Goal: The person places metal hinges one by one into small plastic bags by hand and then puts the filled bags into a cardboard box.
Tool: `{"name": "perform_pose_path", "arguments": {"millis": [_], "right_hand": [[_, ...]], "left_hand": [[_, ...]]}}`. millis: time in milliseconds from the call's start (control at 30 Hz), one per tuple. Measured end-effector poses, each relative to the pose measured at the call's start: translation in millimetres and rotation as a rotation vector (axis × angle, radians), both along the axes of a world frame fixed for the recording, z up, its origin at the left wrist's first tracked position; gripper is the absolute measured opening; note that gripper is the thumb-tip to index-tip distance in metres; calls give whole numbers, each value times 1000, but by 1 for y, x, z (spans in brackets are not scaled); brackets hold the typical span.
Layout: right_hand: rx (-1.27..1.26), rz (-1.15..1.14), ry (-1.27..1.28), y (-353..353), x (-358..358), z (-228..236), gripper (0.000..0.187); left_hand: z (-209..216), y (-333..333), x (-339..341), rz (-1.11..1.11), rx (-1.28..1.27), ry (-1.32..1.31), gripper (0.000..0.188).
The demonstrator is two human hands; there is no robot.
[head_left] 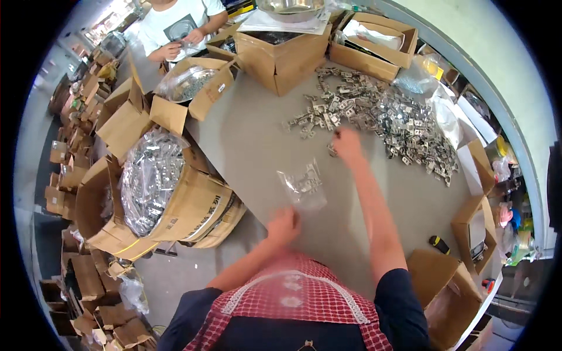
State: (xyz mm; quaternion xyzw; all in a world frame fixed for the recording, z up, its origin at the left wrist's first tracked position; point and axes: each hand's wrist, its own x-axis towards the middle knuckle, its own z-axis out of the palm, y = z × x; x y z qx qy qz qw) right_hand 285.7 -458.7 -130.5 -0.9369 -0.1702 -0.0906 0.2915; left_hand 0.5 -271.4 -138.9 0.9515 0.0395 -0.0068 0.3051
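We see the clear plastic bag (313, 202) on the worktop (252, 140), metal fittings (305, 181) inside, just ahead of the left hand (284, 227). That hand's fingers are curled together; we cannot tell whether they pinch the bag. The right hand (346, 145) is at the near fringe of the metal bracket pile (357, 105), fingers bent downward, and blur keeps us from telling whether they pinch a piece. We judge that interlocked brackets could drag extras along, and that the light bag could slide or spill if tugged. The worktop's slanting left edge runs close by the left hand; bare room lies between bag and pile, and right of the right arm (377, 216) toward the yellow-and-black utility knife (439, 244).
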Motion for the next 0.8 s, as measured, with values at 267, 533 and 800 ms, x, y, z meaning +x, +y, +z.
{"name": "perform_pose_path", "arguments": {"millis": [267,533,800], "right_hand": [[-214,7,115,109,4,9,35],[-174,-117,100,36,-107,71,29],[-20,-161,3,-76,-250,70,18]], "left_hand": [[14,2,3,-70,28,50,22],[17,6,-6,-34,-63,28,22],[16,16,-7,-38,-80,92,20]]}}
